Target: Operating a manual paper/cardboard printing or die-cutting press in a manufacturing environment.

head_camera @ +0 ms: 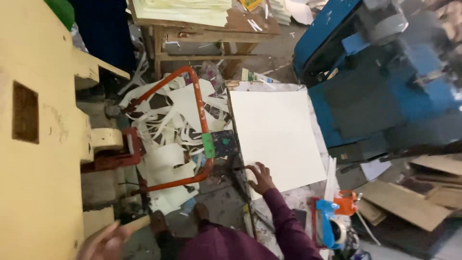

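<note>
Nearby, paper scraps [178, 139] beside orange frame [202, 110].

A paint-flecked counter [293, 200] carries a large cream sheet [276, 137] lying flat across most of its top — at the near corner sit a blue tape dispenser [331, 226] and a small orange tool [346, 202]. Beside it, the floor [221, 204] holds heaped pale paper offcuts [168, 159].

Right hand [260, 177] reaches forward, fingers [252, 168] spread flat; left hand [102, 243] hangs low, blurred, fingers loosely extended.
</note>
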